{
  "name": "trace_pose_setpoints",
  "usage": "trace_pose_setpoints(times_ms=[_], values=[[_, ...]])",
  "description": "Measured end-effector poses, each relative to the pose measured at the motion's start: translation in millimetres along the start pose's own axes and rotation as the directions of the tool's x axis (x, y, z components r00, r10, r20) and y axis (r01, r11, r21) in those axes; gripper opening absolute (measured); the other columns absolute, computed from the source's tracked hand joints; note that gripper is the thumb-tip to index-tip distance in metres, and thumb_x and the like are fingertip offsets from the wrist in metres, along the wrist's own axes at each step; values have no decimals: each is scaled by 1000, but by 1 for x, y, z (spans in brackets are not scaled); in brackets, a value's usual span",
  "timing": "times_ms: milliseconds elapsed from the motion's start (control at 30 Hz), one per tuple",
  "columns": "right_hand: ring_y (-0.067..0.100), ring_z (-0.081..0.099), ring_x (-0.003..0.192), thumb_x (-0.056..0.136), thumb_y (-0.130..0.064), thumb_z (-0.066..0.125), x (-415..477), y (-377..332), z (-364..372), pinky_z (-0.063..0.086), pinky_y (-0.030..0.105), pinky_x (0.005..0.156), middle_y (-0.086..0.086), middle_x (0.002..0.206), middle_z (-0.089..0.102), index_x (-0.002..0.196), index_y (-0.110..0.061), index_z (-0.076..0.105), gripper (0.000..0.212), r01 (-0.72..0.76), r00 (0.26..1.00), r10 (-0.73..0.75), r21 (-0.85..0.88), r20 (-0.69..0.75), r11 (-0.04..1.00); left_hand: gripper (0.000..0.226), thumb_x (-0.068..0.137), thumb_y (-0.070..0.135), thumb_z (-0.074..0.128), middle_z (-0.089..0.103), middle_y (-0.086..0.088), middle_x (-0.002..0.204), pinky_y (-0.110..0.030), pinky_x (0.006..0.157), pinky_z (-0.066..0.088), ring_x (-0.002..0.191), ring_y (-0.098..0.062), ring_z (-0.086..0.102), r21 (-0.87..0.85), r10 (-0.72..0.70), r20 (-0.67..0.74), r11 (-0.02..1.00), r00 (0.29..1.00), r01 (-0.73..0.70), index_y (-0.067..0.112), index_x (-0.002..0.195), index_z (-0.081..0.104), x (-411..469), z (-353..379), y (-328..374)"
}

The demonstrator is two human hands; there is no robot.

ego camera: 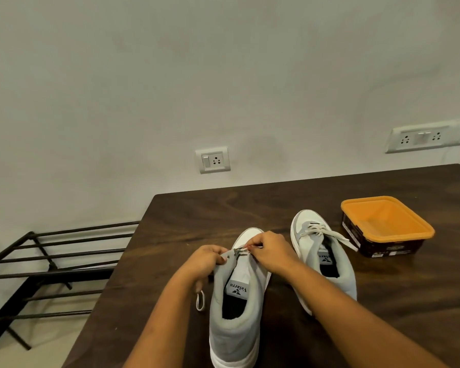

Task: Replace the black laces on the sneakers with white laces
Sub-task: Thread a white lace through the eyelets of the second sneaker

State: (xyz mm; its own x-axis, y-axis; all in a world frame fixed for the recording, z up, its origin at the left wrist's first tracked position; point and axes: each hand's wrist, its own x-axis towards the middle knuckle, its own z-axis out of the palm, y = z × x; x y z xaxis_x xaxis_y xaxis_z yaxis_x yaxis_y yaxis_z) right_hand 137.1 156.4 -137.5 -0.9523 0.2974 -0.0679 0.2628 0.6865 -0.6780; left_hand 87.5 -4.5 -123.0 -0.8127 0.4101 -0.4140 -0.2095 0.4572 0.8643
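Note:
Two grey and white sneakers stand on the dark wooden table (197,208), toes pointing away from me. The near sneaker (237,314) sits between my hands. My left hand (206,257) grips its left eyelet flap. My right hand (272,252) pinches a white lace (241,251) at the lower eyelets. A loop of white lace (201,300) hangs below my left wrist. The far sneaker (327,261), to the right, carries a white lace (327,233) threaded through its eyelets, with one end trailing right. No black lace shows.
An orange-lined tub (388,225) with dark sides stands at the right, just past the far sneaker. A black metal rack (51,264) stands on the floor left of the table. Wall sockets (213,160) sit behind the table. The table's left edge runs close to my left arm.

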Motion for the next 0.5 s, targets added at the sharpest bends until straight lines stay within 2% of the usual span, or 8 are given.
trace_pose_setpoints(times_ms=[67, 200, 500], values=[[14, 65, 94, 91, -24, 58, -2, -1, 0, 54, 32, 84, -7, 100, 72, 94, -27, 76, 19, 7, 1000, -8, -20, -28, 1000, 31, 92, -4, 41, 61, -9, 76, -26, 62, 39, 68, -21, 52, -8, -5, 7, 1000, 1000, 5, 12, 84, 66, 1, -1, -1], [16, 65, 92, 88, -32, 63, -7, -8, 5, 53, 31, 78, -6, 97, 71, 91, -30, 74, 12, -4, 995, -3, -72, -103, 997, 30, 91, -4, 42, 63, -13, 83, -34, 71, 39, 80, -26, 53, 3, -11, 19, 1000, 1000, 10, 12, 85, 67, 5, 0, -3], [23, 64, 100, 94, -34, 52, -17, -15, 16, 46, 29, 76, -3, 106, 68, 99, -28, 68, 17, -26, 990, -7, -226, -143, 974, 29, 90, -3, 44, 64, -15, 85, -35, 69, 41, 81, -27, 54, -9, -7, 31, 1000, 1000, 7, 12, 87, 69, 8, 1, -6]])
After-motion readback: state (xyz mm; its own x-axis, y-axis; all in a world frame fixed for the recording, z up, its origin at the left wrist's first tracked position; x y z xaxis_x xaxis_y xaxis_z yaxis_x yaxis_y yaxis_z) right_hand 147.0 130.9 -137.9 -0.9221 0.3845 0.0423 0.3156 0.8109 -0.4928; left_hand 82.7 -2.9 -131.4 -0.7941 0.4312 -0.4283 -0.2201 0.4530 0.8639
